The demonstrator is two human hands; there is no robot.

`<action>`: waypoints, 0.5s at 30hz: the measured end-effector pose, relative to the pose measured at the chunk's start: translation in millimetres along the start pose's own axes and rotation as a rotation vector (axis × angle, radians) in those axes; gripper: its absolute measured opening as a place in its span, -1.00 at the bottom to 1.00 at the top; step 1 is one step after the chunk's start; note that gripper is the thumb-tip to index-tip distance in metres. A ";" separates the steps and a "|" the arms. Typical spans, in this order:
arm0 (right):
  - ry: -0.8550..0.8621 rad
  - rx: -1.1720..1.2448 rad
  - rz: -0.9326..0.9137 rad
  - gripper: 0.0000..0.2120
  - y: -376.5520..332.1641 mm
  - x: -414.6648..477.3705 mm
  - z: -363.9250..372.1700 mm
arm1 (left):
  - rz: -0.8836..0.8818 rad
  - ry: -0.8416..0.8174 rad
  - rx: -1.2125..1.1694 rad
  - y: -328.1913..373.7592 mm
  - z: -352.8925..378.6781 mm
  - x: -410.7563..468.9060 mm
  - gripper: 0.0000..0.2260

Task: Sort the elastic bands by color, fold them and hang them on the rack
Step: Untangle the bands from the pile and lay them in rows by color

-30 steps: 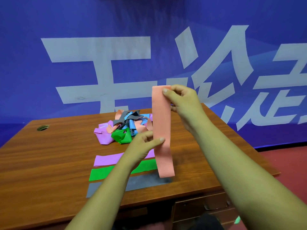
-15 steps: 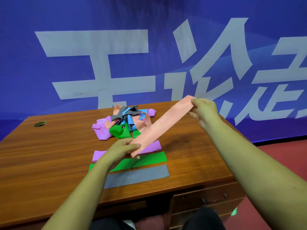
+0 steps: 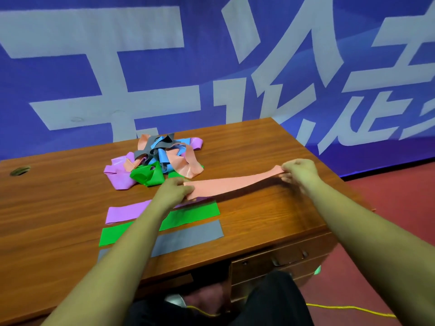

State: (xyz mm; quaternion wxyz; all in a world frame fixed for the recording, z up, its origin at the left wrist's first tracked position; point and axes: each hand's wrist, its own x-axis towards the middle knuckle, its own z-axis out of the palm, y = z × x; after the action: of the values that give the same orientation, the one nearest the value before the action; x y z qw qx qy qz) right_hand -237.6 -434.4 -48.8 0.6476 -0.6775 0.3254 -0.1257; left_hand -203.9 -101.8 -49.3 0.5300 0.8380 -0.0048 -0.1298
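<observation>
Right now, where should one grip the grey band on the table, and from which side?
Take the grey band at its right end, coming from the right. It lies flat, so a corner there is likely easiest to lift; the left arm crosses over its left part.

Large white Chinese characters are printed on the blue banner (image 3: pixel 58 75) behind the far edge of the wooden desk (image 3: pixel 259 142). The left character (image 3: pixel 110 74) shows two horizontal bars and a vertical stroke. Its foot is hidden by the desk, so 干, 于 or 千 cannot be told apart. The middle character (image 3: pixel 282 55) resembles 途. The right character (image 3: pixel 388 78) is cut by the frame edge and cannot be read.
</observation>
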 end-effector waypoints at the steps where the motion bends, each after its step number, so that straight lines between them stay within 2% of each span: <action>1: 0.016 -0.028 -0.018 -0.95 3.2 7.3 -4.8 | 0.020 0.008 0.054 3.1 9.0 5.2 -0.94; 5: 0.081 -0.137 -0.085 -0.83 11.7 34.1 -24.7 | 0.063 0.009 0.216 10.4 42.4 31.1 -0.92; 11: 0.187 -0.353 -0.168 -0.92 27.3 70.4 -50.3 | 0.125 0.083 0.336 14.6 84.7 63.7 -0.92; 15: 0.187 -0.551 -0.293 -0.89 42.9 80.4 -51.1 | 0.169 0.115 0.464 7.7 98.4 74.5 -0.92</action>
State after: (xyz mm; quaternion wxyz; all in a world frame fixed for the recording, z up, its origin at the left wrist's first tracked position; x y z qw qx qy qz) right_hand -218.9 -521.4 -103.5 0.3822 -0.8524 0.3042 -0.1866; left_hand -152.8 -203.3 -98.1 0.3319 0.9398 -0.0743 -0.0326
